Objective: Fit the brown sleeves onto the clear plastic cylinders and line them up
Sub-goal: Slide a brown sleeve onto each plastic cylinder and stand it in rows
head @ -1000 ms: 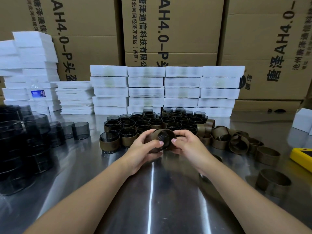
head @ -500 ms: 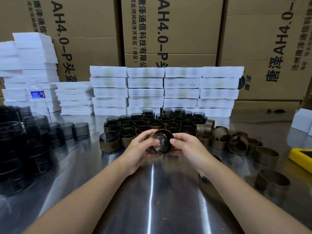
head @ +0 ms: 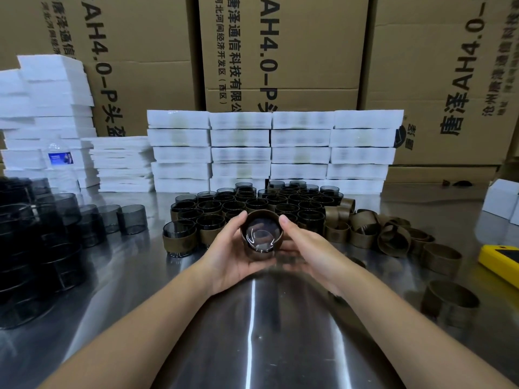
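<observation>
A clear plastic cylinder wearing a brown sleeve (head: 261,235) is cupped between both hands above the steel table, one clear end tilted up toward me. My left hand (head: 229,254) grips its left side, thumb on the rim. My right hand (head: 304,248) grips its right side. Behind it stand rows of sleeved cylinders (head: 247,206), the nearest one (head: 179,238) at the front left. Loose brown sleeves (head: 393,237) lie in a pile to the right. Bare smoky cylinders (head: 132,219) stand and stack at the left.
White foam slabs (head: 275,150) are stacked behind the rows, with cardboard cartons (head: 280,51) behind them. A water bottle (head: 60,161) stands at the back left. A yellow device (head: 502,261) lies at the right edge. Two loose sleeves (head: 449,301) sit at the front right.
The sleeved cylinder has been turned in my hands, from lying sideways to one clear end facing up toward me, and both hands have shifted lower around it.
</observation>
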`<state>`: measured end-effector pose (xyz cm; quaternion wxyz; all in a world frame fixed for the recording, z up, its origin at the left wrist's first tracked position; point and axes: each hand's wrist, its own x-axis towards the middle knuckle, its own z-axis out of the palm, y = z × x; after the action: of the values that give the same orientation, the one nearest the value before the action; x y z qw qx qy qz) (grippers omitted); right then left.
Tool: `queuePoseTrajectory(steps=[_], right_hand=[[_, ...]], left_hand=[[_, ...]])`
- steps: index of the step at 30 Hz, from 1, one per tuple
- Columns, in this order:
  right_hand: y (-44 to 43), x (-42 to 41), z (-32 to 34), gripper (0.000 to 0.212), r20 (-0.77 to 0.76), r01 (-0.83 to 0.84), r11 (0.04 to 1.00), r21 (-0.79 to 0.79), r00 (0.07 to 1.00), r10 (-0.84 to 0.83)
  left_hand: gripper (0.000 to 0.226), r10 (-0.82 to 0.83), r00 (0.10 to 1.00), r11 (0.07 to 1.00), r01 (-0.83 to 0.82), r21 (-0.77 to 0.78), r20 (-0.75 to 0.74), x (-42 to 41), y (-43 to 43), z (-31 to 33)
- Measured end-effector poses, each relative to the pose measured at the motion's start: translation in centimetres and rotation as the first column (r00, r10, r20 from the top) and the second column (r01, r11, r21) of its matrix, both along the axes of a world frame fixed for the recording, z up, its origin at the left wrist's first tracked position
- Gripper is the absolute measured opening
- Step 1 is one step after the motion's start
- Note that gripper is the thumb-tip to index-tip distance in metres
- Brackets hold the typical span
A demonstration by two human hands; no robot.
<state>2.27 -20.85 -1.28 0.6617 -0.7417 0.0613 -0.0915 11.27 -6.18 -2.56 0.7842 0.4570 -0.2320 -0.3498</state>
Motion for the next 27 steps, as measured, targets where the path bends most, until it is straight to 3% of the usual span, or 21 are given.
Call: queuePoseTrajectory(steps=[5,8,12,18,27], right_hand=[[0.5,0.2,-0.4,0.056,-0.007,0.090,0.995,-0.029,0.996,-0.091],[0.8,0.4,-0.4,0.054,-0.010,0.104,0.995,-0.008,0.994,-0.104],[1.1,0.4,-0.4,0.053,-0.026,0.105,0.994,-0.037,0.994,-0.106],[1.7,0.6,-0.6,0.045,-0.036,0.232,0.965,-0.125,0.971,-0.238],[2.8,0.5,-0.7,0.054,0.009,0.314,0.944,-0.106,0.949,-0.315]], left_hand=[[0.076,0.036,0.993,0.978,-0.057,0.199,0.108,-0.1,-0.5,0.0],[0.069,0.037,0.979,0.952,-0.096,0.291,0.202,-0.2,-0.5,-0.1],[0.066,0.052,0.978,0.949,-0.112,0.296,0.202,-0.3,-0.4,-0.1],[0.064,0.060,0.963,0.936,-0.146,0.321,0.262,-0.2,-0.7,-0.4],[0.069,0.263,0.873,0.883,-0.390,0.263,0.410,-0.6,-1.7,-0.9]])
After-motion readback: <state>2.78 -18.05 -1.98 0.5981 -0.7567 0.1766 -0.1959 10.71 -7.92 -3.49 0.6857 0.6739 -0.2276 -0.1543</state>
